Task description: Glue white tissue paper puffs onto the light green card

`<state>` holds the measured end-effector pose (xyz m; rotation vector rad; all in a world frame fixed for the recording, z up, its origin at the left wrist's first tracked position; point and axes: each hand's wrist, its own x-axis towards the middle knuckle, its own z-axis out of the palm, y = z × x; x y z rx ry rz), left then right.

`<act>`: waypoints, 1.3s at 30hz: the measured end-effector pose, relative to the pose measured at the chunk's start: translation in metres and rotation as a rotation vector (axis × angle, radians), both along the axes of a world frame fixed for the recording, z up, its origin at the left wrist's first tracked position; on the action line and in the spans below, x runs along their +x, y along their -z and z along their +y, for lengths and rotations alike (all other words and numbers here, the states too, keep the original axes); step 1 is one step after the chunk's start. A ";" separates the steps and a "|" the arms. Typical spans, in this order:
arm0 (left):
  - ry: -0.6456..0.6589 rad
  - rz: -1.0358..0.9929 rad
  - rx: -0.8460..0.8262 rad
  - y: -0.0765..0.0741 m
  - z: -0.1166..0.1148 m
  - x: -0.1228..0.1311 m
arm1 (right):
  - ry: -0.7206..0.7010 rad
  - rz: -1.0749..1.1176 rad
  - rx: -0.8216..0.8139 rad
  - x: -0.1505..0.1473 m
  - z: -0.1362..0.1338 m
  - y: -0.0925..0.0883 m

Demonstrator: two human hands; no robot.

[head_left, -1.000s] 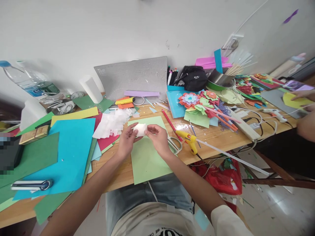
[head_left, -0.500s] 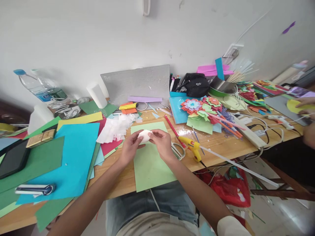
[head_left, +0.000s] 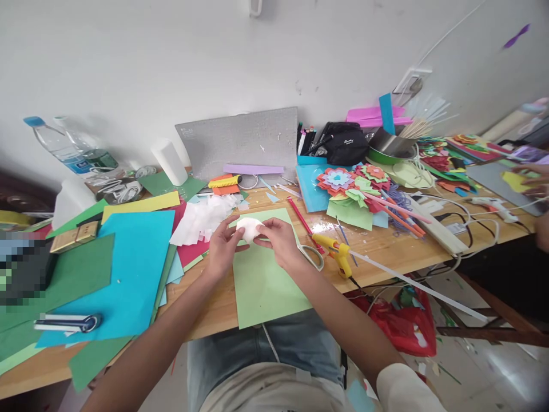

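A small piece of white tissue-like paper (head_left: 247, 230) is pinched between both hands, above a light green sheet (head_left: 270, 286). My left hand (head_left: 223, 247) grips its left edge with thumb and fingers. On its right edge, my right hand (head_left: 279, 240) holds it the same way. To the left lies a pile of cut white paper pieces (head_left: 199, 220) on red paper. Scissors (head_left: 315, 257) rest partly hidden behind my right wrist. Beyond them is a yellow glue gun (head_left: 337, 252) with a long glue stick in its back.
Coloured sheets (head_left: 141, 257), with a stapler (head_left: 71, 322) on top, cover the left side. Paper flowers (head_left: 338, 180), a power strip (head_left: 437, 226) and tangled cables fill the right. A grey board (head_left: 240, 143) leans on the wall. Another person's hand (head_left: 532, 177) works at far right.
The white paper has shifted slightly left and been turned in my fingers, showing a broader face. Both hands keep their hold. At far right, the other person's hand and yellow paper moved.
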<state>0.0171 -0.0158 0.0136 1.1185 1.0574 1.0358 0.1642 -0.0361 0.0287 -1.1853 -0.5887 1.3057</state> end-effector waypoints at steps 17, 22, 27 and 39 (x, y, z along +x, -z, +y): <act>-0.032 0.430 0.317 0.018 0.004 0.002 | -0.075 -0.560 0.193 -0.010 -0.004 0.028; -0.010 0.400 0.315 0.021 -0.001 0.004 | -0.069 -0.510 0.212 -0.010 -0.006 0.026; -0.047 0.447 0.350 0.016 -0.002 0.003 | -0.162 -0.403 0.175 -0.008 -0.008 0.019; -0.017 0.245 0.104 0.011 0.000 -0.006 | 0.063 -0.368 0.133 0.004 -0.001 0.025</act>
